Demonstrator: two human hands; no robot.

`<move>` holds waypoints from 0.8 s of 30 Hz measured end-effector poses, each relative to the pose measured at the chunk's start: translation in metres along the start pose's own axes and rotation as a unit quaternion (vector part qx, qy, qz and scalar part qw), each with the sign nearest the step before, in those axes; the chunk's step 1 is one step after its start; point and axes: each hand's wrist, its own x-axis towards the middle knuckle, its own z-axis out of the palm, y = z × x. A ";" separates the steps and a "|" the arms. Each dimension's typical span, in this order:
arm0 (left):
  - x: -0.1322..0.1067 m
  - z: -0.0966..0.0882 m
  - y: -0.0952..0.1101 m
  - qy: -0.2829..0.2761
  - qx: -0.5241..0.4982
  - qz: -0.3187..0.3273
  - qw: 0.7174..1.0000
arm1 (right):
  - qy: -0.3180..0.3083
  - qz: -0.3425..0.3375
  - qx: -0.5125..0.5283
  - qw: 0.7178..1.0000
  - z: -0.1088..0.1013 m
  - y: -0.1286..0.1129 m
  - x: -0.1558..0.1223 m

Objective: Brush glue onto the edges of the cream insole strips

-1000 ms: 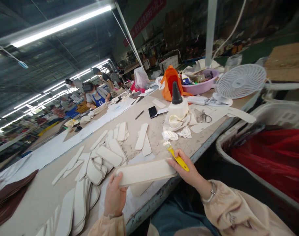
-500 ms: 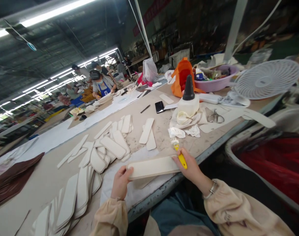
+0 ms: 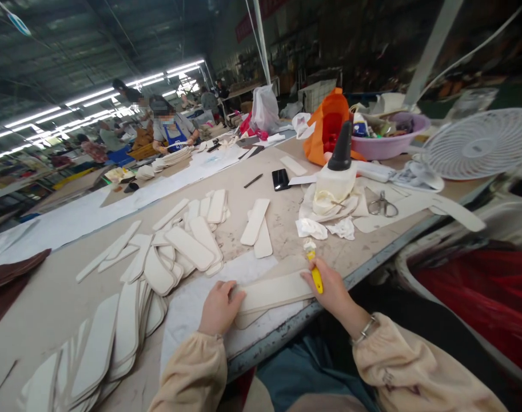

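A long white strip [image 3: 278, 292] with rounded ends lies near the table's front edge, over a similar piece and a white sheet [image 3: 181, 320]. My left hand [image 3: 221, 307] is closed at its left end, thumb on top; its other fingertips are partly hidden. My right hand [image 3: 331, 289] grips a yellow-handled brush [image 3: 317, 279], its whitish bristles pointing away from me. Fingertips of that same hand also touch the strip's right end. Many similar strips [image 3: 190, 247] lie in a loose, overlapping heap to the left, with two crossed strips [image 3: 255, 221] beyond.
A white bottle with a black cone top [image 3: 340, 149] stands among crumpled tissues [image 3: 312, 228]. Scissors [image 3: 383, 205], a phone [image 3: 280, 179], a fan [image 3: 479, 146], an orange bag [image 3: 328, 129] and a purple basin [image 3: 387, 146] sit around it. A co-worker [image 3: 174, 126] is across the table.
The strip has come down closer to the table. My left hand has turned and reaches further over its end. My right hand still holds the brush; the view has shifted slightly.
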 end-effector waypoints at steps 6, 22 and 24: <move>0.004 0.005 -0.005 -0.010 0.037 0.003 0.999 | -0.011 -0.009 -0.026 1.000 0.001 -0.001 -0.001; 0.004 0.009 -0.004 -0.019 0.079 0.000 0.997 | -0.023 -0.011 -0.067 0.997 0.005 -0.001 -0.002; 0.004 0.009 -0.003 -0.019 0.081 -0.004 0.997 | -0.022 -0.016 -0.067 0.997 0.006 0.000 -0.002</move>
